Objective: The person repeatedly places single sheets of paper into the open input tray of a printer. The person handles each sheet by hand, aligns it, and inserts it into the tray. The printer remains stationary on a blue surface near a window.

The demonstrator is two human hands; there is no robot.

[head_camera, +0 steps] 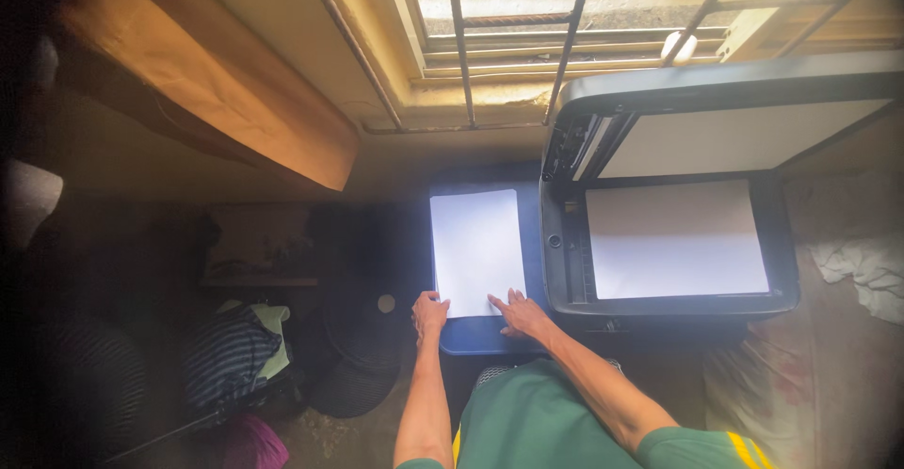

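Both arms reach forward; left hand (429, 315) and right hand (521, 315) rest palm-down, fingers extended

Two bare forearms are seen, no watch, rings or gloves visible on the left hand (429, 315) or the right hand (521, 315). A green short-sleeved shirt (532, 422) is worn. Yellow stripes are seen on the right sleeve (711, 448); a yellow edge is also seen near the left side of the torso.
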